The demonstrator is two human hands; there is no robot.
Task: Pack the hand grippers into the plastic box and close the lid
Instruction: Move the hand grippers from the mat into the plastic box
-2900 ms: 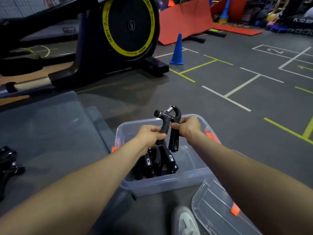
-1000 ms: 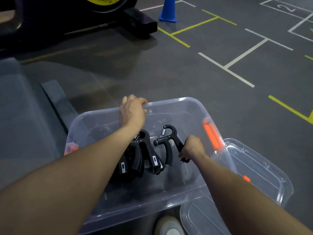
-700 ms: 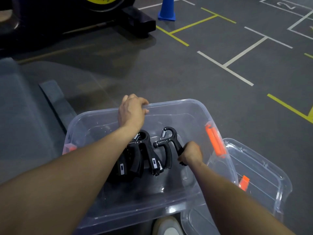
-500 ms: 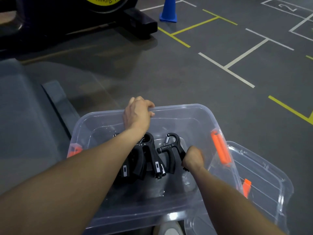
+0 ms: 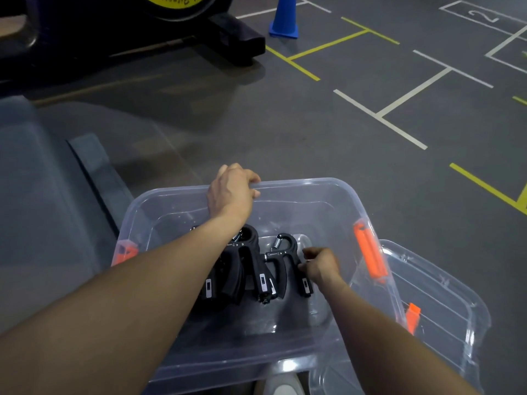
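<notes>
Clear plastic box [image 5: 336,195] sits open on the floor, its lid [image 5: 445,303] lying off at the near right. Black hand grippers [image 5: 256,269] stand packed inside. Left hand [image 5: 231,192] grips the far rim; right hand [image 5: 322,266] pinches the rightmost gripper [image 5: 288,252]. Closing remains.

floor [image 5: 356,132]: dark grey, marked with white and yellow lines ahead of the hands | blue cone [image 5: 283,19]: stood far ahead | exercise machine [image 5: 128,32]: seen ahead-left | grey mat [image 5: 42,209]: laid left
</notes>
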